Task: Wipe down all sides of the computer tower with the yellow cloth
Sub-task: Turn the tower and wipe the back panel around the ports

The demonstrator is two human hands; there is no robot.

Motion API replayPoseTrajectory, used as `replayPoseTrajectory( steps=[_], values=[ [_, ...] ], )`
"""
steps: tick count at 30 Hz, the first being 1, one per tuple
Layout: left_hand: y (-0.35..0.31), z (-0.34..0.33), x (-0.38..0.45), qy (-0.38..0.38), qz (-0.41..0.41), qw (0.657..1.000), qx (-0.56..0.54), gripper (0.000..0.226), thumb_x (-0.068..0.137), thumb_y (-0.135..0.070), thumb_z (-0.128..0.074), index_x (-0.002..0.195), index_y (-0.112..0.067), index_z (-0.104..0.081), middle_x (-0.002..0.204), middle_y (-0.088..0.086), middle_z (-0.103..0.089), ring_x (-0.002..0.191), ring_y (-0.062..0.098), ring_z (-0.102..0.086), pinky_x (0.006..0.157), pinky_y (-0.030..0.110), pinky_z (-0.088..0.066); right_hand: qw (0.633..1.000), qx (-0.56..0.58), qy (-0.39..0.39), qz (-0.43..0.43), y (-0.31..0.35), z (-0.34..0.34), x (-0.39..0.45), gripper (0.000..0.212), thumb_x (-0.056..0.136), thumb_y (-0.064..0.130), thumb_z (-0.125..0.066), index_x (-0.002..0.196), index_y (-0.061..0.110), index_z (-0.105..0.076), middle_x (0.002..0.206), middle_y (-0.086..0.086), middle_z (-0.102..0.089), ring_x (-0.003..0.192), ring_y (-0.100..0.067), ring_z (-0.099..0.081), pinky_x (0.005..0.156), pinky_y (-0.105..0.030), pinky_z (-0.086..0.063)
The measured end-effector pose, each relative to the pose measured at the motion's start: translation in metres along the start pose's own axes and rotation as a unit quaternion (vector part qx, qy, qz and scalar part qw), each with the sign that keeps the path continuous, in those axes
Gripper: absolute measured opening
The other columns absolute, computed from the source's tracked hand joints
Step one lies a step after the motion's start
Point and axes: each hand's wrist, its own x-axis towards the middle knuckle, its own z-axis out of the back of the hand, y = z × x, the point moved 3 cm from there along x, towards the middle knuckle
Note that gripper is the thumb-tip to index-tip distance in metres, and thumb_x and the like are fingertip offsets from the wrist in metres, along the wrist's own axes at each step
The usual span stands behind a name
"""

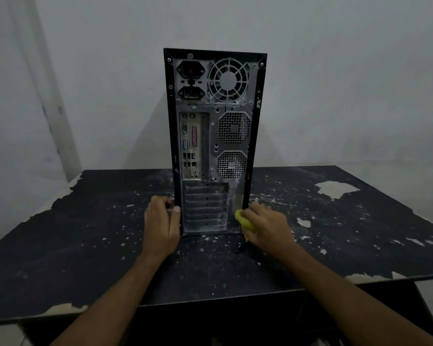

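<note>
Black computer tower stands upright, its dusty grey rear panel facing forward.

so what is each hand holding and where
Left hand grips the computer tower at its lower left rear edge; right hand holds the bunched yellow cloth.

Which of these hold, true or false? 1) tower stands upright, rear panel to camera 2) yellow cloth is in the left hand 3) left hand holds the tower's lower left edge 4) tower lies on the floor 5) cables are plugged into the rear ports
1) True: the computer tower stands upright with fan grilles and ports facing the camera.
2) False: the yellow cloth is in the right hand.
3) True: the left hand grips that edge.
4) False: it stands on the worn black table.
5) False: no cables show in the ports.
</note>
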Motion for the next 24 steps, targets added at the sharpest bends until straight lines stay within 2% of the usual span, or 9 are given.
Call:
replayPoseTrajectory(
  steps=[3,7,10,12,14,16,18,20,24],
  values=[
    [-0.002,0.001,-0.002,-0.001,0.002,1.0,-0.001,0.008,0.101,-0.03,-0.046,0.105,-0.026,-0.041,0.1,-0.005,-0.044,0.091,0.017,-0.045,0.083,0.046,-0.043,0.995,-0.02,0.089,0.046,0.002,-0.01,-0.013,0.037,0.07,0.032,-0.085,0.101,0.022,-0.069,0.09,0.0,-0.062,0.067,-0.022,-0.063,0.045,-0.032,-0.048],
    [-0.002,0.001,0.0,-0.002,0.001,1.0,-0.003,0.01,0.1,-0.033,-0.045,0.105,-0.026,-0.041,0.099,-0.004,-0.045,0.09,0.015,-0.045,0.083,0.046,-0.044,0.997,0.0,0.066,-0.027,-0.001,0.0,-0.002,0.031,0.077,0.034,-0.079,0.103,0.022,-0.068,0.095,0.0,-0.063,0.072,-0.021,-0.062,0.047,-0.034,-0.049],
    [-0.001,0.0,-0.001,0.003,0.006,1.0,-0.001,0.009,0.101,-0.031,-0.046,0.107,-0.027,-0.041,0.1,-0.004,-0.046,0.091,0.016,-0.046,0.084,0.046,-0.045,0.992,-0.007,0.122,-0.026,0.008,-0.01,-0.013,0.025,0.081,0.035,-0.077,0.101,0.023,-0.07,0.095,0.0,-0.061,0.076,-0.024,-0.064,0.05,-0.033,-0.044],
    [-0.002,0.001,-0.002,-0.003,0.007,1.0,-0.001,0.009,0.101,-0.031,-0.046,0.107,-0.027,-0.041,0.101,-0.004,-0.047,0.092,0.015,-0.046,0.085,0.047,-0.045,0.986,0.001,0.162,-0.047,0.011,-0.01,-0.015,0.027,0.09,0.047,-0.065,0.104,0.025,-0.071,0.098,0.0,-0.061,0.084,-0.024,-0.062,0.058,-0.034,-0.046],
    [-0.001,0.001,-0.002,0.0,0.01,1.0,-0.005,0.01,0.101,-0.032,-0.046,0.107,-0.027,-0.041,0.101,-0.004,-0.047,0.092,0.015,-0.046,0.085,0.048,-0.046,0.982,0.013,0.176,-0.071,0.013,-0.005,-0.013,0.042,0.093,0.06,-0.047,0.101,0.026,-0.072,0.096,0.0,-0.06,0.086,-0.021,-0.058,0.063,-0.035,-0.05],
    [-0.001,0.001,-0.002,0.001,0.012,1.0,-0.005,0.01,0.101,-0.033,-0.046,0.106,-0.027,-0.041,0.1,-0.005,-0.046,0.092,0.016,-0.047,0.085,0.048,-0.046,0.98,0.025,0.183,-0.079,0.015,-0.003,-0.012,0.046,0.091,0.057,-0.041,0.103,0.025,-0.071,0.096,-0.003,-0.06,0.088,-0.022,-0.057,0.066,-0.035,-0.05],
    [-0.001,0.0,-0.001,0.003,0.015,1.0,-0.005,0.009,0.1,-0.033,-0.046,0.106,-0.027,-0.041,0.1,-0.006,-0.046,0.091,0.016,-0.047,0.084,0.048,-0.046,0.983,0.033,0.171,-0.064,0.017,-0.006,-0.012,0.034,0.094,0.045,-0.05,0.102,0.018,-0.07,0.096,-0.007,-0.061,0.089,-0.026,-0.059,0.065,-0.036,-0.05],
    [-0.001,0.0,-0.001,0.005,0.015,1.0,0.0,0.01,0.1,-0.034,-0.045,0.105,-0.026,-0.042,0.099,-0.006,-0.046,0.09,0.017,-0.047,0.083,0.048,-0.045,0.99,0.026,0.133,-0.042,0.022,-0.011,-0.01,0.022,0.095,0.032,-0.062,0.088,0.012,-0.067,0.086,-0.009,-0.062,0.077,-0.028,-0.061,0.057,-0.036,-0.047],
    [0.0,-0.001,-0.001,0.007,0.012,1.0,0.006,0.011,0.101,-0.035,-0.043,0.105,-0.025,-0.042,0.098,-0.005,-0.045,0.089,0.018,-0.047,0.082,0.049,-0.045,0.996,-0.011,0.083,-0.012,0.043,-0.016,-0.003,0.019,0.088,0.026,-0.076,0.079,0.014,-0.064,0.073,-0.004,-0.059,0.062,-0.023,-0.057,0.047,-0.033,-0.045]
  ],
)
